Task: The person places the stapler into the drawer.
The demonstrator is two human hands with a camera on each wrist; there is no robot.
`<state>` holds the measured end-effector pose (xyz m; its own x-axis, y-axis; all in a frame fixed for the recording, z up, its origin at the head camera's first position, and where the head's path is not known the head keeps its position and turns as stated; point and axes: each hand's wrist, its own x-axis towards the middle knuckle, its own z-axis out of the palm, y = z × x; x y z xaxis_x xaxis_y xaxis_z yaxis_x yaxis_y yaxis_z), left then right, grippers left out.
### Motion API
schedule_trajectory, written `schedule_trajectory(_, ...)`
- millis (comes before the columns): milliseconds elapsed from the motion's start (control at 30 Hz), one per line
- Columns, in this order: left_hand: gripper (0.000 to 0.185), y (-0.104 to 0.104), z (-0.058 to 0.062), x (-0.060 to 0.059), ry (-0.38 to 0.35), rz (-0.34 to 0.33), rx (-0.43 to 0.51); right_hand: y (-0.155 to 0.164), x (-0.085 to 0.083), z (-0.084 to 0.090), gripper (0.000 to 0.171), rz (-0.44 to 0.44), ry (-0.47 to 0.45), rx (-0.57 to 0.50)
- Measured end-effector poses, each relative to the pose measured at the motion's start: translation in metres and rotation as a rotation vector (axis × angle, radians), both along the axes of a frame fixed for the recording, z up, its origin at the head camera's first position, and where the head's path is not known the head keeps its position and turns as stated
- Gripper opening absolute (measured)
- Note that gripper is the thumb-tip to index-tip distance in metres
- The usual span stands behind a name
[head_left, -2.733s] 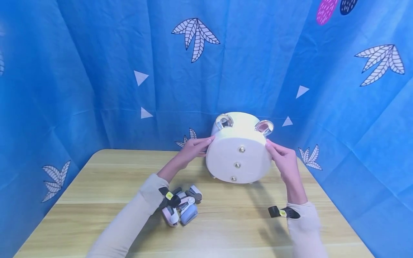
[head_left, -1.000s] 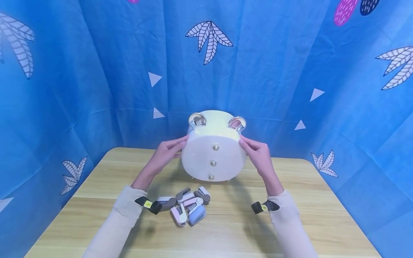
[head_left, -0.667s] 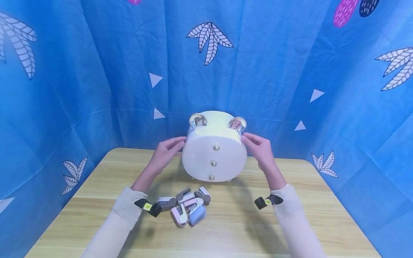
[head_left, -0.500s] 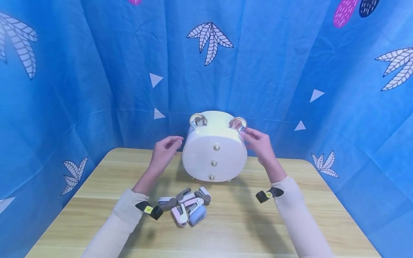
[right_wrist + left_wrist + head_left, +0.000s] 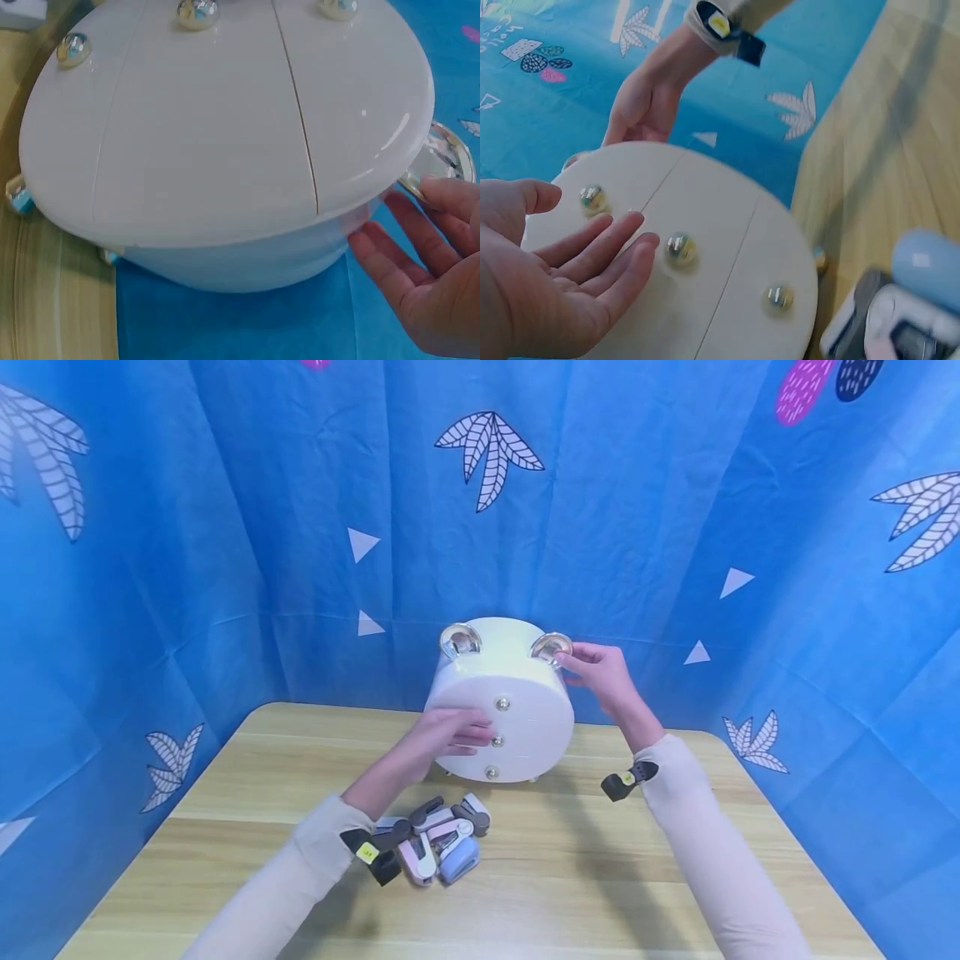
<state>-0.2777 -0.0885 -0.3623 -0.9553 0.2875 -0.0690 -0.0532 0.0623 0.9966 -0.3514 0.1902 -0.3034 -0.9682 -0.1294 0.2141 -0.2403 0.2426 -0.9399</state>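
A white oval drawer box (image 5: 534, 714) with two shiny ear-shaped pieces on top stands toward the back of the table. Seams split its front into three drawers, each with a round metallic knob. My left hand (image 5: 446, 731) is in front of the box, fingers extended and slightly bent near the middle knob (image 5: 680, 249), holding nothing. At the upper right, my right hand (image 5: 603, 677) pinches the right ear (image 5: 442, 157): the thumb lies on the ear, while the other fingers reach behind it and along the box's side. The left ear (image 5: 459, 640) is untouched.
Several small staplers lie in a cluster on the wooden table (image 5: 540, 893) under my left forearm, among them a blue one (image 5: 459, 860) and a pink-and-white one (image 5: 417, 860). A blue patterned curtain (image 5: 300, 527) surrounds the table's back and sides.
Both hands held the box's sides earlier and it moved left in view. They then let go; my left hand came across its front, and my right rose to the right ear.
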Motion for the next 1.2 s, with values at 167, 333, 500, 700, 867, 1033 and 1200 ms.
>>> schedule_trajectory(167,0.042,0.019,0.001,-0.009,-0.028,-0.059,0.101,0.002,-0.003,0.000,0.040,0.013,-0.004,0.017)
schedule_trajectory(333,0.043,0.027,0.002,-0.014,-0.027,-0.043,0.137,0.000,-0.005,0.001,0.040,0.027,-0.009,0.020)
schedule_trajectory(500,0.042,0.032,0.002,-0.017,-0.037,-0.012,0.140,0.000,-0.005,0.002,0.039,0.030,-0.013,0.015)
schedule_trajectory(700,0.042,0.039,0.002,-0.019,-0.044,0.037,0.127,0.004,-0.006,0.001,0.041,0.022,-0.019,0.020)
schedule_trajectory(867,0.041,0.040,0.004,-0.018,-0.072,0.076,0.109,0.003,-0.005,0.001,0.041,0.030,-0.020,0.016)
schedule_trajectory(1033,0.042,0.041,0.007,-0.015,-0.073,0.083,0.096,0.003,-0.005,0.000,0.041,0.035,-0.014,0.018)
schedule_trajectory(1200,0.040,0.042,0.011,-0.013,-0.070,0.092,0.082,0.002,-0.002,0.002,0.041,0.028,-0.021,0.015)
